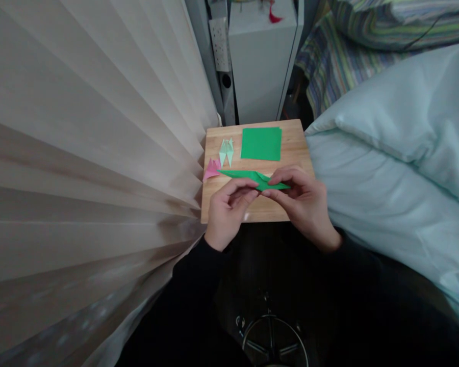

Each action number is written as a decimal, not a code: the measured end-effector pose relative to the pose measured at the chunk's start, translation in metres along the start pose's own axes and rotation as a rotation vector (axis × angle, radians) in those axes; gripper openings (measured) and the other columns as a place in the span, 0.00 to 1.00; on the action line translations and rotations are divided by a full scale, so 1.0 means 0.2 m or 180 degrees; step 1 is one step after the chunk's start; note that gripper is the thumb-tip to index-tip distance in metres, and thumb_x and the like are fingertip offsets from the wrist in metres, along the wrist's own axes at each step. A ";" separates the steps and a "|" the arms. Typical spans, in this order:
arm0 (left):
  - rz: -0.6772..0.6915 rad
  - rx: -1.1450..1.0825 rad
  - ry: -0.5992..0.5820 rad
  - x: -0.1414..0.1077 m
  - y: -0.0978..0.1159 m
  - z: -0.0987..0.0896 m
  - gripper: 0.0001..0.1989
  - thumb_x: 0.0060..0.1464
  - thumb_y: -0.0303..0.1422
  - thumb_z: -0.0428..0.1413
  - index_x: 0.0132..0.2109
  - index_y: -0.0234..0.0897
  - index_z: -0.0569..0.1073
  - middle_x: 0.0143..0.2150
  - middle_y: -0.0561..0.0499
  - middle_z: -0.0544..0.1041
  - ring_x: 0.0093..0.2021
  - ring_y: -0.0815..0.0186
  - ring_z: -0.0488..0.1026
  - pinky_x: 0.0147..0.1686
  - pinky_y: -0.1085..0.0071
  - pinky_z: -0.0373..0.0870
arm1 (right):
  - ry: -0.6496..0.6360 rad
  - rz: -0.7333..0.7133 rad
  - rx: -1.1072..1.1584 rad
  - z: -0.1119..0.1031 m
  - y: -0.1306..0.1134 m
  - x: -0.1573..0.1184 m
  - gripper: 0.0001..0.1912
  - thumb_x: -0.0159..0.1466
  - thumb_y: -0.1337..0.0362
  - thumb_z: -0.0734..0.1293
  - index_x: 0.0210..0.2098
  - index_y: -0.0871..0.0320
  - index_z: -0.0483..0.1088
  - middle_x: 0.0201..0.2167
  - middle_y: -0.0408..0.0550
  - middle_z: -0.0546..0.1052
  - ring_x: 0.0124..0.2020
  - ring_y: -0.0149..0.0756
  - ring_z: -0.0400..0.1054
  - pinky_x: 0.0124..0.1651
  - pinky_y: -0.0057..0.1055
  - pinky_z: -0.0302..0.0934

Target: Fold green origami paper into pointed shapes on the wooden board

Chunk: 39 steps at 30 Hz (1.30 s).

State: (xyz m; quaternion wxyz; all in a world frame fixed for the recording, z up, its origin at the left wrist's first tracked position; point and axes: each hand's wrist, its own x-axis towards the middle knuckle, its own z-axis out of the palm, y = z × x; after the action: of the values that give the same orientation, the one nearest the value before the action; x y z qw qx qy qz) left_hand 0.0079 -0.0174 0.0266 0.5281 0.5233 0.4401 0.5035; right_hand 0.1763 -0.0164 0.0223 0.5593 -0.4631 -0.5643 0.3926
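Observation:
A long, narrow piece of folded green origami paper [243, 175] is held above the wooden board between both hands. My left hand [229, 206] pinches its near edge close to the middle, thumb and fingers closed. My right hand [304, 201] grips it a little further right, the index finger on top and the thumb below. The paper's pointed ends stick out to the left and right; part of its middle is hidden by fingers. Behind it lies a stack of green square paper [261, 143]. Pale green folded paper [226, 152] and a pink folded paper piece [212, 168] lie to the left.
The small wooden board [268, 209] forms the work surface. A pleated pale curtain [99, 153] hangs along its left side. Light blue bedding [386, 153] borders the right. A white cabinet [265, 66] stands behind, and a round metal stool base [273, 339] shows below.

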 end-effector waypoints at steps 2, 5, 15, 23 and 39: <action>0.0033 0.0009 0.0124 0.01 0.00 -0.01 0.10 0.53 0.37 0.69 0.39 0.39 0.79 0.39 0.50 0.82 0.41 0.63 0.81 0.49 0.64 0.79 | -0.0160 0.0032 0.0106 0.00 0.00 0.00 0.16 0.56 0.50 0.80 0.34 0.51 0.75 0.37 0.46 0.76 0.42 0.40 0.73 0.45 0.39 0.74; 0.0042 -0.0122 0.0139 0.02 0.00 -0.02 0.12 0.49 0.36 0.71 0.39 0.38 0.80 0.37 0.51 0.82 0.39 0.64 0.81 0.47 0.65 0.79 | -0.0352 0.0154 0.0316 -0.01 0.00 0.00 0.16 0.56 0.51 0.80 0.36 0.51 0.76 0.37 0.45 0.77 0.41 0.39 0.74 0.46 0.38 0.74; -0.0021 0.0002 0.0031 0.02 0.00 -0.02 0.10 0.52 0.37 0.70 0.37 0.39 0.79 0.36 0.50 0.81 0.38 0.64 0.80 0.44 0.65 0.80 | -0.0433 0.0113 -0.0009 -0.03 -0.02 0.00 0.15 0.59 0.50 0.78 0.34 0.53 0.77 0.33 0.46 0.80 0.37 0.38 0.75 0.43 0.38 0.72; -0.0039 0.0021 0.0026 0.01 0.01 -0.02 0.04 0.55 0.32 0.66 0.36 0.38 0.79 0.33 0.51 0.81 0.34 0.66 0.80 0.41 0.67 0.80 | -0.0586 0.0068 0.0122 -0.04 -0.01 0.00 0.11 0.61 0.53 0.77 0.33 0.53 0.77 0.33 0.46 0.80 0.36 0.38 0.75 0.41 0.37 0.70; 0.0009 -0.0008 0.0169 0.00 0.00 0.00 0.06 0.54 0.32 0.67 0.34 0.36 0.79 0.30 0.51 0.82 0.31 0.67 0.81 0.38 0.69 0.82 | -0.0376 0.0615 0.0646 0.00 -0.03 0.00 0.15 0.56 0.55 0.80 0.26 0.56 0.74 0.29 0.46 0.81 0.30 0.34 0.76 0.36 0.33 0.72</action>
State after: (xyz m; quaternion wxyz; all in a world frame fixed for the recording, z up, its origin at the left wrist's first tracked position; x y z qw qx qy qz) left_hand 0.0088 -0.0170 0.0268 0.5162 0.5097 0.4526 0.5186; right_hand 0.1759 -0.0188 0.0279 0.5287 -0.4325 -0.5065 0.5262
